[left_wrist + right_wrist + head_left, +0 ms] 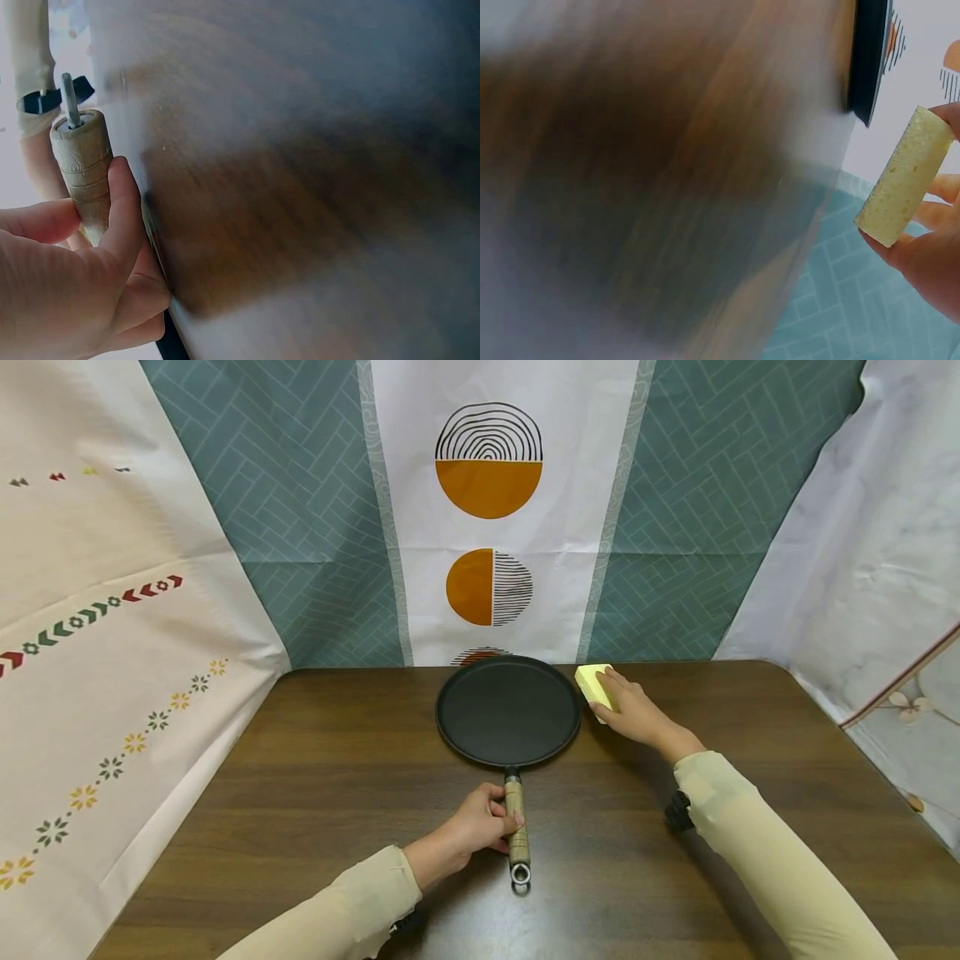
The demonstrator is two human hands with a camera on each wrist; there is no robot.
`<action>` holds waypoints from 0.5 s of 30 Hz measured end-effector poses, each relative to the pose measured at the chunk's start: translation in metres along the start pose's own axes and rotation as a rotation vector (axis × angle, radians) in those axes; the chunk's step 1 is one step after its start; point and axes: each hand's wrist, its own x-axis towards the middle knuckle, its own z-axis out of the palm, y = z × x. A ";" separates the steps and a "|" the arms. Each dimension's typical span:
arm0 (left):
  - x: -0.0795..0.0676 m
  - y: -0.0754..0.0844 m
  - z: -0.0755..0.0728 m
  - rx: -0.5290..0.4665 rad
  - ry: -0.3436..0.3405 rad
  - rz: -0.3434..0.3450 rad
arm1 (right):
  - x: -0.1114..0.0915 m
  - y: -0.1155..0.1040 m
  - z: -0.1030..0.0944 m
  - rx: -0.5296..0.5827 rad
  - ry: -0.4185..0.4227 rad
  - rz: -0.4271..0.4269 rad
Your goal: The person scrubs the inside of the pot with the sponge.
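A round black flat pan (pixel 508 712) lies on the table, its light wooden handle (pixel 519 850) pointing toward me. My left hand (pixel 474 820) pinches this handle between thumb and fingers. In the left wrist view, the handle's end (pixel 81 154) with its metal ring loop sticks out past the fingers. To the right of the pan, my right hand (pixel 636 708) grips a pale yellow sponge (pixel 592 683) near the pan's rim. The right wrist view has the block-shaped sponge (pixel 906 176) held at its ends by thumb and fingers, above the tabletop.
The dark brown wooden table (pixel 337 760) ends at a straight back edge, with a patterned teal and white cloth (pixel 322 527) hanging behind it. Light cloths hang at the left (pixel 112 652) and right (pixel 877 610). Both sleeves are pale, with a dark band at each wrist.
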 end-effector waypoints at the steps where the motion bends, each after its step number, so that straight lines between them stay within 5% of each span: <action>1: 0.000 0.000 0.000 0.004 0.001 0.001 | 0.001 -0.002 0.001 0.002 0.000 -0.003; 15: 0.000 0.000 0.000 0.025 -0.001 0.015 | 0.019 -0.034 0.016 0.041 -0.003 -0.069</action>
